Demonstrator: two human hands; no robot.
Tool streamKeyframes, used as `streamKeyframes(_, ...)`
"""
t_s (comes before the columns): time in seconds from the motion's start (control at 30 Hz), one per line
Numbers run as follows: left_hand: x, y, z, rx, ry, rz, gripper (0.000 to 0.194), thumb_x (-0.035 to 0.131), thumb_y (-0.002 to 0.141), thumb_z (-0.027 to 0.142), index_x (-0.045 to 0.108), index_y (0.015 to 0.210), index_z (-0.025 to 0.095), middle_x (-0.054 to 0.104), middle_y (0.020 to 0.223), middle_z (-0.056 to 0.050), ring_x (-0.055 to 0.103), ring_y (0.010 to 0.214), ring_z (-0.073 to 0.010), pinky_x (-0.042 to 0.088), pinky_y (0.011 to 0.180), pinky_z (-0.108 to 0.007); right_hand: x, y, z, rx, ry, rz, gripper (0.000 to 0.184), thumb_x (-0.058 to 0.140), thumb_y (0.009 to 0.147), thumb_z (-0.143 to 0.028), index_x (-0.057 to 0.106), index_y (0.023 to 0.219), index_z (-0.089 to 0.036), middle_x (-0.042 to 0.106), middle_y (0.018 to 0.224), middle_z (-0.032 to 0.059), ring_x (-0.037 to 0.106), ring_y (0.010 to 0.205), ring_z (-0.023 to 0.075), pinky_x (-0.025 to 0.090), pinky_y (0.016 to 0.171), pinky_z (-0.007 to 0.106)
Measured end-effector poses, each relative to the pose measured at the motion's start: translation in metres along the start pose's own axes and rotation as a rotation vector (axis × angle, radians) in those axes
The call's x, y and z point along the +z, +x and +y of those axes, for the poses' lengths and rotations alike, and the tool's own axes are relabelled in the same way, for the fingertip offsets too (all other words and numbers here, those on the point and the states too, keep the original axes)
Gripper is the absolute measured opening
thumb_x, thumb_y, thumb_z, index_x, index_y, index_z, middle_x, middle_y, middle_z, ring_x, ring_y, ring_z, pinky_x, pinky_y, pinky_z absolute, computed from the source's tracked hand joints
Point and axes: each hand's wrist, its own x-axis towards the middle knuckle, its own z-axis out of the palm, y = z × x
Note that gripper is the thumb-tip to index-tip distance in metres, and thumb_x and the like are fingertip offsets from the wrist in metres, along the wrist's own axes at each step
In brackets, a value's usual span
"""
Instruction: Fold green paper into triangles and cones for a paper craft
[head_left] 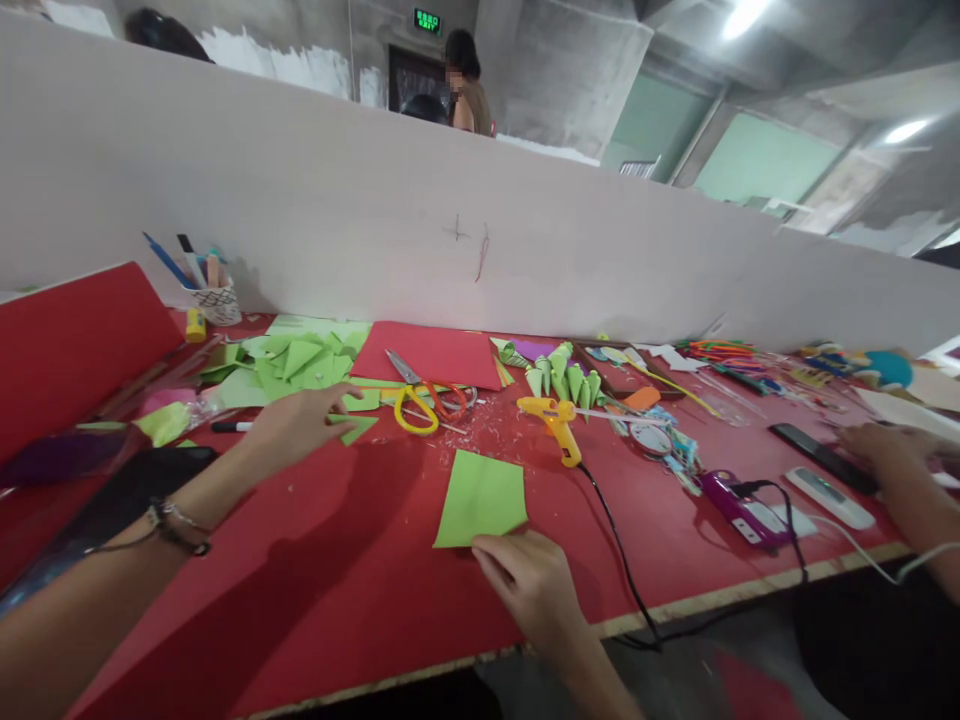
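Observation:
My right hand (532,580) pinches the lower edge of a light-green paper sheet (480,495) lying on the red tabletop. Out to the left, my left hand (304,425) hovers with fingers slightly apart. A small green paper piece (355,429) is right at its fingertips; I cannot tell whether they touch it. Scissors (416,408) with yellow and red handles lie just beyond that hand. A yellow glue gun (556,425) rests on its side past the sheet, its black cord running off the front edge. Folded green paper pieces (296,360) are heaped at the back left.
Rolled green paper cones (559,375) lie near the white partition (465,250). At right are a purple power strip (746,510), a white device (829,497), a black phone-like object (821,457) and another person's arm (911,490). A pen cup (217,300) stands back left.

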Motion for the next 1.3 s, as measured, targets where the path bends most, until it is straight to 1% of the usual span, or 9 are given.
streamKeyframes(0.13,0.002,-0.013,-0.016,0.036,0.211,0.153,0.044,0.047,0.079,0.038,0.044,0.118,0.017,0.056,0.108,-0.01,0.051,0.101,-0.0278,0.04,0.082,-0.041,-0.006,0.008,-0.002,0.022,0.008,0.195,0.012,0.052,0.081,-0.014,0.063,0.08,-0.017,0.066,0.065,0.002,0.059,0.059,0.0118,0.039,0.057,0.022)
streamKeyframes(0.2,0.009,-0.025,-0.004,0.214,0.194,0.248,0.054,0.048,0.079,0.044,0.036,0.126,0.02,0.05,0.118,-0.009,0.045,0.109,-0.0269,0.035,0.092,-0.043,-0.006,0.013,-0.004,0.016,0.018,0.265,0.009,0.054,0.079,-0.012,0.062,0.081,-0.016,0.066,0.065,0.0025,0.059,0.058,0.0121,0.04,0.057,0.023)
streamKeyframes(0.3,0.024,-0.047,0.029,0.469,0.144,0.181,0.062,0.052,0.077,0.044,0.03,0.131,0.023,0.041,0.127,-0.009,0.039,0.115,-0.0255,0.033,0.096,-0.04,-0.001,0.02,-0.01,-0.014,0.042,0.24,0.009,0.055,0.079,-0.012,0.062,0.083,-0.016,0.065,0.064,0.0019,0.058,0.058,0.012,0.04,0.056,0.023)
streamKeyframes(0.53,0.046,-0.071,0.071,0.624,0.229,0.129,0.039,0.044,0.081,0.011,0.049,0.116,0.026,0.061,0.101,-0.003,0.059,0.086,-0.0176,0.047,0.073,-0.03,0.016,0.018,-0.022,-0.214,-0.009,0.146,0.012,0.052,0.08,-0.013,0.061,0.086,-0.02,0.062,0.057,-0.001,0.056,0.054,0.0117,0.04,0.056,0.024)
streamKeyframes(0.7,0.041,-0.063,0.058,0.68,0.151,0.252,0.038,0.034,0.085,0.008,0.052,0.114,0.024,0.062,0.101,-0.004,0.059,0.09,-0.0161,0.048,0.076,-0.027,0.005,0.015,-0.008,0.043,0.122,0.133,0.044,0.05,0.082,-0.027,0.039,0.123,-0.015,0.065,0.077,0.0046,0.059,0.065,0.0132,0.046,0.059,0.023)
streamKeyframes(0.77,0.041,-0.062,0.055,0.697,0.121,0.274,0.038,0.034,0.085,0.008,0.051,0.115,0.023,0.062,0.105,-0.004,0.058,0.094,-0.0158,0.048,0.08,-0.027,-0.001,0.015,-0.001,0.074,0.146,0.109,0.035,0.047,0.084,-0.024,0.044,0.117,-0.016,0.061,0.069,0.0017,0.056,0.06,0.012,0.045,0.057,0.021)
streamKeyframes(0.93,0.057,-0.059,0.054,0.709,0.081,0.24,0.041,0.036,0.082,0.008,0.048,0.118,0.022,0.06,0.11,-0.004,0.055,0.102,-0.0159,0.046,0.088,-0.029,-0.008,0.017,0.013,-0.124,-0.039,-0.048,0.016,0.046,0.084,-0.017,0.062,0.079,-0.02,0.058,0.072,0.0037,0.052,0.068,0.0133,0.042,0.06,0.024)
streamKeyframes(1.13,0.062,-0.053,0.052,0.732,-0.003,0.052,0.054,0.039,0.072,0.009,0.041,0.125,0.016,0.053,0.123,-0.008,0.048,0.111,-0.0192,0.042,0.094,-0.035,-0.011,0.024,0.04,-0.24,-0.082,-0.37,0.014,0.049,0.083,-0.017,0.062,0.078,-0.02,0.056,0.114,0.0047,0.046,0.109,0.0198,0.042,0.085,0.034)
streamKeyframes(1.3,0.057,-0.043,0.051,0.639,-0.068,-0.088,0.042,0.039,0.083,0.029,0.044,0.124,0.024,0.05,0.127,-0.004,0.044,0.116,-0.0199,0.033,0.1,-0.039,-0.018,0.029,0.057,-0.162,0.15,-0.595,0.013,0.049,0.082,-0.015,0.059,0.09,-0.02,0.053,0.12,0.004,0.044,0.115,0.0145,0.036,0.096,0.033)
